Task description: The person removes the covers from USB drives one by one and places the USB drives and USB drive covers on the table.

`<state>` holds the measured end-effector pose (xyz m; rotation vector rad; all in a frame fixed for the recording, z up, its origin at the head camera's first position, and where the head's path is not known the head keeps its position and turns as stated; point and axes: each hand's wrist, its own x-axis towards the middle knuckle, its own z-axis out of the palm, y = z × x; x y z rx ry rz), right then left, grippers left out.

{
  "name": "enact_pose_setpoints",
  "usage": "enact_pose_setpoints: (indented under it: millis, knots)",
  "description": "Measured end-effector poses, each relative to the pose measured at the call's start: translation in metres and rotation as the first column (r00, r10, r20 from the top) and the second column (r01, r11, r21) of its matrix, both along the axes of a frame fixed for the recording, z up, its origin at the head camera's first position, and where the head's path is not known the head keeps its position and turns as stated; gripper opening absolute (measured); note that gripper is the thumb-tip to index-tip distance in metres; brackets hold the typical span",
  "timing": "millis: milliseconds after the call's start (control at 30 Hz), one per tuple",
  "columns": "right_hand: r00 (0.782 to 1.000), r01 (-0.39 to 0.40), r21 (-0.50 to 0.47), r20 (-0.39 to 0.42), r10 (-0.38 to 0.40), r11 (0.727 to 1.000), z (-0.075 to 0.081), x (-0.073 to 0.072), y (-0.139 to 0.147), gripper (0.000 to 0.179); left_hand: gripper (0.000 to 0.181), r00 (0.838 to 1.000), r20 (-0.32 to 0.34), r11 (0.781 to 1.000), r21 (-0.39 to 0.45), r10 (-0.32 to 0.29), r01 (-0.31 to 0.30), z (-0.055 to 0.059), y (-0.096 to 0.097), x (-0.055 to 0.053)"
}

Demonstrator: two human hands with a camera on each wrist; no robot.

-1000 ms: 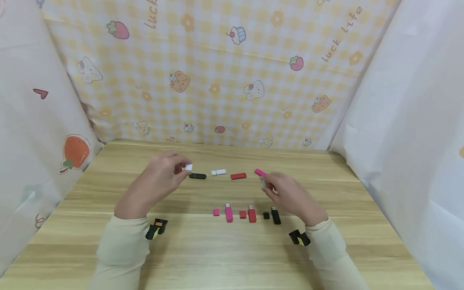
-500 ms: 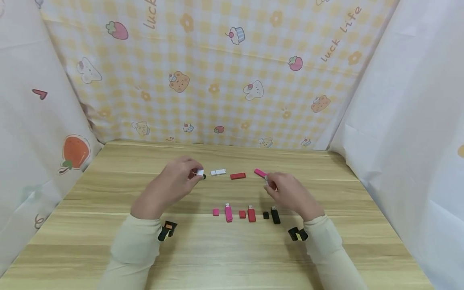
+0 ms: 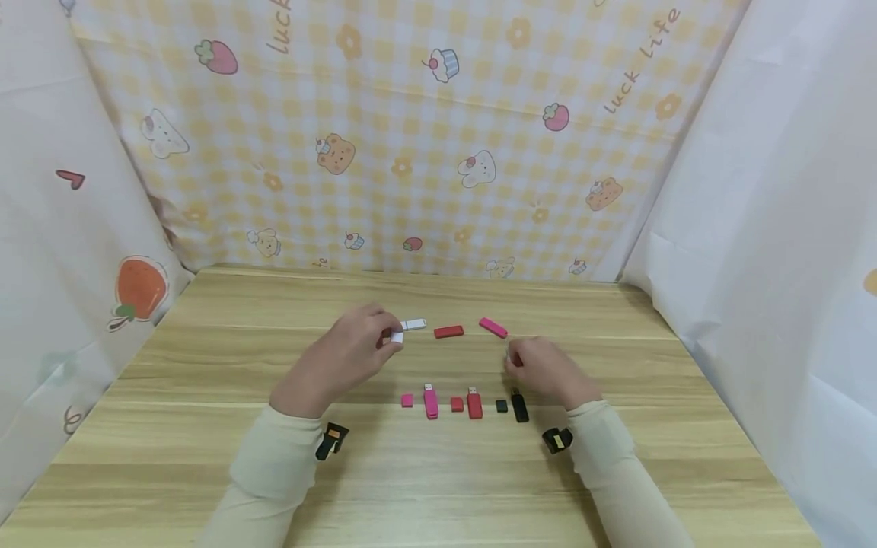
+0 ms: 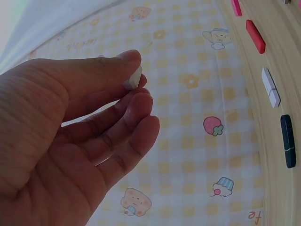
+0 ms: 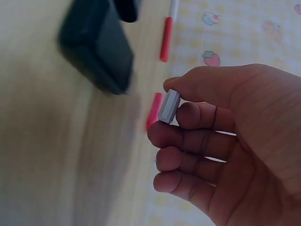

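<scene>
My left hand (image 3: 342, 358) pinches a small white USB cap (image 4: 135, 78) between thumb and index finger, above the table. My right hand (image 3: 548, 373) holds a white USB stick (image 5: 169, 107) at its fingertips. Its metal plug is hidden from the head view now. Along the back lie a capped white USB stick (image 3: 415, 324), a red one (image 3: 449, 332) and a pink one (image 3: 493, 328). A black capped USB stick (image 4: 288, 141) shows in the left wrist view, but my left hand covers it in the head view.
A nearer row holds a pink cap (image 3: 407, 400), an uncapped pink stick (image 3: 430, 403), a red cap (image 3: 457, 405), an uncapped red stick (image 3: 475, 405), a black cap (image 3: 502, 406) and an uncapped black stick (image 3: 520, 408). Patterned cloth (image 3: 438, 152) hangs behind the wooden table (image 3: 425, 487).
My left hand has moved right with the white cap, now covering the black stick. The right hand has drawn slightly nearer and turned, leaving the pink stick at the back fully visible.
</scene>
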<state>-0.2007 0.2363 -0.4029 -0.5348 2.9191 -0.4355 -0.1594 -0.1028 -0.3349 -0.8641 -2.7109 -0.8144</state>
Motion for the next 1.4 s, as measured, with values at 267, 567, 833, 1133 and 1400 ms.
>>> enact_pose_setpoints:
  millis: [267,567,833,1133,1400]
  knots:
    - [0.999,0.007,0.025,0.048,-0.008,1.000,-0.010,-0.002,-0.002,0.022,0.009,1.000,-0.003,1.000,-0.024,-0.002,0.001,-0.004,0.005,0.001]
    - [0.998,-0.014,0.038,0.055,0.012,0.999,-0.014,-0.004,0.000,0.023,0.010,1.000,0.007,1.000,-0.007,-0.020,0.020,-0.006,0.011,0.000]
    - [0.998,0.026,-0.028,0.050,-0.025,0.999,-0.003,-0.001,0.005,0.023,0.016,0.998,0.013,0.998,-0.012,-0.055,0.055,-0.012,0.023,-0.005]
    - [1.000,0.029,-0.058,0.015,-0.028,0.998,0.009,0.000,0.009,0.021,0.015,0.995,0.030,0.995,0.006,-0.098,0.098,-0.022,0.044,-0.009]
    - [0.999,0.033,-0.059,0.006,-0.032,0.998,0.013,0.001,0.014,0.018,0.014,0.981,0.161,0.989,-0.079,-0.110,0.124,-0.024,0.077,-0.019]
